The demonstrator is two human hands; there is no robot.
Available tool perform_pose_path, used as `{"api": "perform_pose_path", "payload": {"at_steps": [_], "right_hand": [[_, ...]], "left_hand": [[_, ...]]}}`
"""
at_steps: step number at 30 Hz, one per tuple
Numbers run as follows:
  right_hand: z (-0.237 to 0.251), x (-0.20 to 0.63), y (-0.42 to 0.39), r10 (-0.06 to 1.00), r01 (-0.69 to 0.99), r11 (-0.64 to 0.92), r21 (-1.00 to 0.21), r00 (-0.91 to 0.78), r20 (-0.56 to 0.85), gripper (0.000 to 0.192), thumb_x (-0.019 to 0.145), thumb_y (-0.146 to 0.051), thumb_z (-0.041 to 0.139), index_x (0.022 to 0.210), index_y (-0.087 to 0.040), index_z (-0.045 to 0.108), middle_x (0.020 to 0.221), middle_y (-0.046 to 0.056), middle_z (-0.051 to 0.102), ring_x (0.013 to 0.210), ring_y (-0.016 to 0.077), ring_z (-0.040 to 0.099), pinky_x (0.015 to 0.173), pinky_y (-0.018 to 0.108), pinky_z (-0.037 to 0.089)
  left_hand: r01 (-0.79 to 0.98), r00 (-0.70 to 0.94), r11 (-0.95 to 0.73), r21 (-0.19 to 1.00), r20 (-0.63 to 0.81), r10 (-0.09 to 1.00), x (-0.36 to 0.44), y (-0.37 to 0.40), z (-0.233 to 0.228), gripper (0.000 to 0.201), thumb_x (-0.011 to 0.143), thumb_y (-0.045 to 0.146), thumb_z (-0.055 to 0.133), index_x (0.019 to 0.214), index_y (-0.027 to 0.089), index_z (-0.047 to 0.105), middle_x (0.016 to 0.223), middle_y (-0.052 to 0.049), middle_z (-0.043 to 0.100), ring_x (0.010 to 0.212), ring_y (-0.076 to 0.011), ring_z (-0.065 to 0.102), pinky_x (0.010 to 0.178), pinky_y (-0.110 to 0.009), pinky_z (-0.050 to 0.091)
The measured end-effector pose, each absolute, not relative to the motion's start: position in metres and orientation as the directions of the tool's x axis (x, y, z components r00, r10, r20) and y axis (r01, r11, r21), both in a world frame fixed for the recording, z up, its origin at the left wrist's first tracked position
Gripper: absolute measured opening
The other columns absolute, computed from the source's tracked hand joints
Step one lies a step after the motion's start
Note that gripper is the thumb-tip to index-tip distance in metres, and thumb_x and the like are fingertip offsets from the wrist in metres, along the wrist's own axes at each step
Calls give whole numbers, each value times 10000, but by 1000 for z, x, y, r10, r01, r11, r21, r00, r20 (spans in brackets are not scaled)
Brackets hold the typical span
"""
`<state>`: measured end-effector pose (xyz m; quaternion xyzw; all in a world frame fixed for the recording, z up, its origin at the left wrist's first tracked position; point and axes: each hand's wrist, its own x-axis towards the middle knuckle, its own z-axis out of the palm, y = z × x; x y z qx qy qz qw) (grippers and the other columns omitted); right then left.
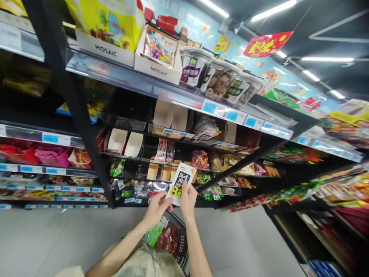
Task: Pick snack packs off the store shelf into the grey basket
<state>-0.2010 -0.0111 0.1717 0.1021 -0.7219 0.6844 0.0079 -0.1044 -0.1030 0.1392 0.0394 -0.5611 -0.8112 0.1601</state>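
A white snack packet (182, 177) with black and yellow print is held up between my two hands, its printed face toward me. My left hand (157, 209) pinches its lower left edge. On its right side, my right hand (188, 200) grips it with the thumb lying over the front. Below my hands is a dark shopping basket (182, 240). Inside it are a green packet (155, 232) and a reddish-brown bag of food (167, 240). Part of the basket is hidden by my forearms and clothing.
A dark shelf unit with a clear front edge (138, 82) stands ahead, bearing plastic jars (220, 79), a yellow bag (115, 23) and several small packets (206, 127). Another stocked shelf (331, 144) runs along the right. Grey floor (239, 242) lies below.
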Motion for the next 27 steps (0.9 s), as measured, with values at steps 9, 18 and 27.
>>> {"api": "perform_pose_path", "payload": {"at_steps": [9, 18, 27], "right_hand": [[184, -201, -45, -332, 172, -452, -875, -943, -14, 359, 826, -511, 736, 998, -216, 624, 938, 20, 690, 815, 149, 631, 770, 276, 517], [221, -192, -47, -513, 435, -518, -737, -847, -140, 363, 907, -448, 530, 1177, -268, 692, 1187, 78, 734, 910, 221, 682, 875, 427, 566], [219, -198, -33, -481, 390, -559, -732, -871, -98, 284, 906, -442, 572, 1085, -267, 706, 1152, 54, 739, 906, 215, 669, 867, 430, 568]], "left_hand": [[446, -440, 458, 769, 634, -636, -85, -131, 144, 83, 927, 144, 692, 951, 180, 762, 833, -23, 645, 779, -121, 620, 693, -236, 521], [556, -278, 797, 237, 956, -91, -80, -130, 152, 160, 898, 64, 724, 1035, 146, 721, 893, -13, 722, 907, -151, 629, 826, -341, 499], [634, -274, 752, 182, 962, -2, -98, -127, 142, 194, 865, 47, 754, 1028, 145, 712, 909, -12, 737, 926, -156, 621, 881, -363, 520]]}}
